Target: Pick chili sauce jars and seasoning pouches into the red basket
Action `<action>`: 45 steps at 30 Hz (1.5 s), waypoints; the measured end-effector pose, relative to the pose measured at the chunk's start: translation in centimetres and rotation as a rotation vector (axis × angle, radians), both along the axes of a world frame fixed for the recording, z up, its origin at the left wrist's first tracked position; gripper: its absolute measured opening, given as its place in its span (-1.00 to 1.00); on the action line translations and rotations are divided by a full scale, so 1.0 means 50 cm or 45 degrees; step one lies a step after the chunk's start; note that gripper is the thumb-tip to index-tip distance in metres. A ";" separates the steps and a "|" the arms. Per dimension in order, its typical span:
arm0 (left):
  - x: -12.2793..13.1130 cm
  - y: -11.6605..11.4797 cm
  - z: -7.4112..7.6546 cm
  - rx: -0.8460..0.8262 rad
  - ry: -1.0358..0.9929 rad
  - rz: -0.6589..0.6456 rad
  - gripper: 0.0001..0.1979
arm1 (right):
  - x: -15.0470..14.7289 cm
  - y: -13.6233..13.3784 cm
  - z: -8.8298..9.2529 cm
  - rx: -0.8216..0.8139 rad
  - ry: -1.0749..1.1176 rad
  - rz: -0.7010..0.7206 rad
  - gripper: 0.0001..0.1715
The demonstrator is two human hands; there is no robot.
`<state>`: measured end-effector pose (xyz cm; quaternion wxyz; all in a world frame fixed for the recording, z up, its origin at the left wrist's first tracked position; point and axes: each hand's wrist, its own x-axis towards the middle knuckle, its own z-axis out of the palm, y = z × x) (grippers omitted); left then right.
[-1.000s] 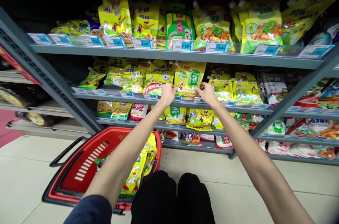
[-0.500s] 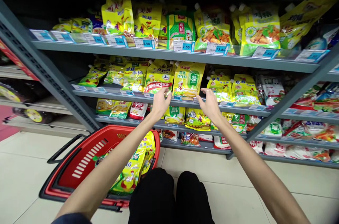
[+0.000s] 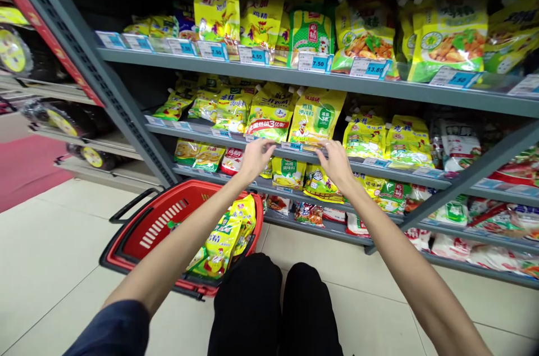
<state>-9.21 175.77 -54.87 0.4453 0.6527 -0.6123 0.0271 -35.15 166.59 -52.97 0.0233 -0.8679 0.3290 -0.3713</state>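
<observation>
My left hand (image 3: 256,160) is at the front edge of the middle shelf, below a yellow seasoning bag with a red band (image 3: 269,112). Its fingers are bent but apart, and nothing shows between them. Close to the lower right corner of a yellow bag with a green oval (image 3: 316,115) is my right hand (image 3: 336,160), thumb and fingers spread. Whether its fingertips touch that bag I cannot tell. The bag with the green oval stands upright, facing me, beside the red-banded one.
A red shopping basket (image 3: 164,215) with yellow bags (image 3: 225,235) inside stands on the floor at my left. The upper shelf (image 3: 261,71) carries more seasoning bags above price tags. A slanting grey post (image 3: 90,64) rises at the left. My knees (image 3: 248,294) are below.
The view has shifted, so the shelves and basket appear farther right and slightly higher. Both hands remain near the yellow bag with the green oval; no bag has visibly been moved.
</observation>
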 end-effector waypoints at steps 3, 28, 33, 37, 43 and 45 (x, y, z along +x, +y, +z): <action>0.006 -0.061 0.043 0.041 -0.193 -0.092 -0.74 | 0.063 -0.003 0.019 0.032 0.052 0.011 -0.69; 0.031 -0.097 0.030 0.014 -0.482 -0.247 -0.77 | 0.117 0.023 -0.016 -0.125 0.386 -0.206 -0.58; 0.018 -0.080 0.031 0.153 -0.695 -0.122 -0.73 | 0.115 0.023 -0.037 -0.192 0.398 -0.190 -0.52; 0.001 -0.066 0.028 0.253 -0.799 -0.022 -0.64 | 0.109 0.021 -0.053 -0.210 0.381 -0.158 -0.51; -0.009 -0.069 0.021 0.211 -0.689 0.014 -0.68 | 0.115 0.015 -0.052 -0.161 0.307 -0.199 -0.56; -0.009 -0.073 0.022 0.189 -0.624 0.013 -0.69 | 0.118 0.013 -0.041 -0.128 0.282 -0.222 -0.56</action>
